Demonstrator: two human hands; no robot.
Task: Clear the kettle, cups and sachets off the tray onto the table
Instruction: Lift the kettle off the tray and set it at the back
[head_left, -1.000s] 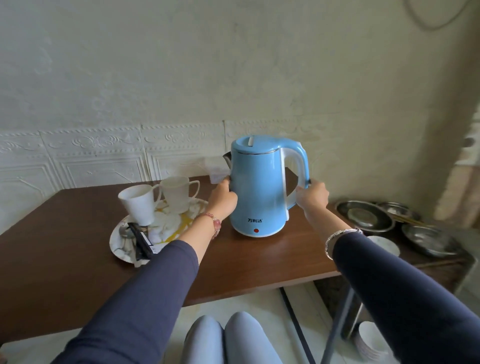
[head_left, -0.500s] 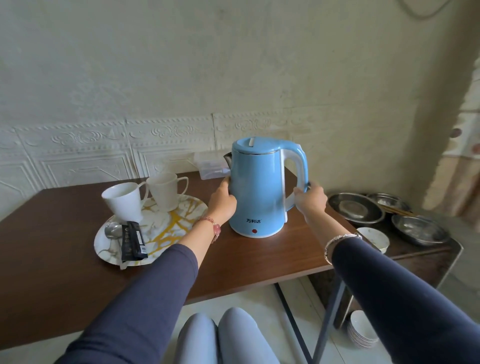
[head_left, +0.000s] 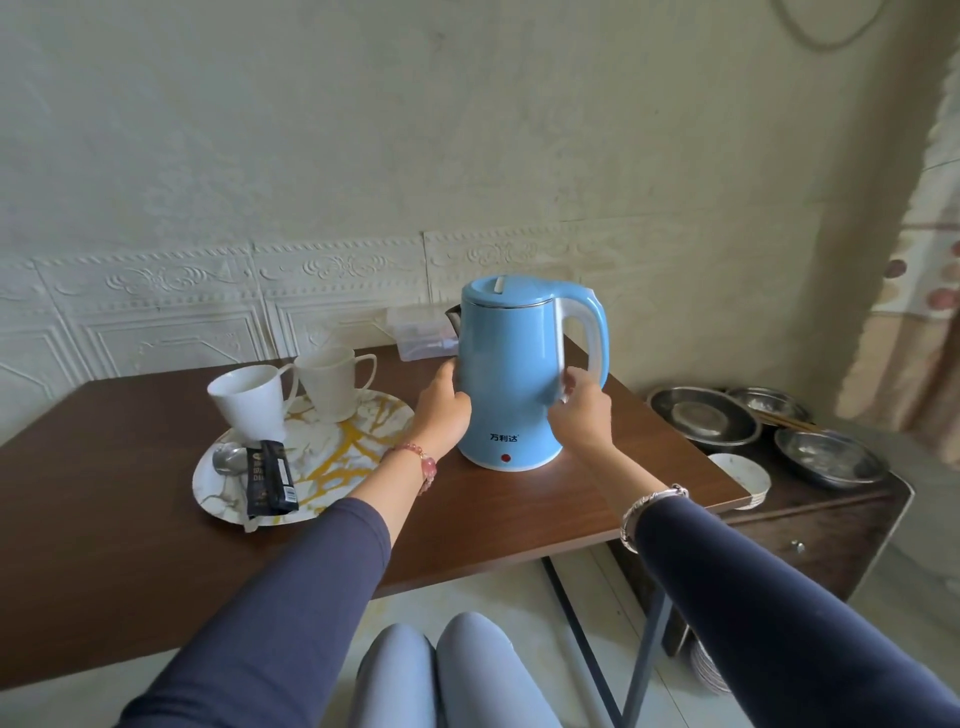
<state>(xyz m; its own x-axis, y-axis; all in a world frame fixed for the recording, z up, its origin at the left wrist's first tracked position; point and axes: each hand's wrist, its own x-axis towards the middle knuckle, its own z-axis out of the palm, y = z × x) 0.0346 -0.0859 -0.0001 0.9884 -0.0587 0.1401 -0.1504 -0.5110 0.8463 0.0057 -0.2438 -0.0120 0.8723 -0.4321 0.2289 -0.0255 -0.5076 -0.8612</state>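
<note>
Kettle upright on the table, just right of the tray, so already off it. Left hand cups the kettle's left wall; right hand has its fingers at the foot of the handle, and whether they pinch it cannot be told. Two cups, the sachets and a spoon remain on the tray. Risk: the left forearm, drawn back across the tray, may catch the near cup and tip it; an uneven release may rock the kettle.
</note>
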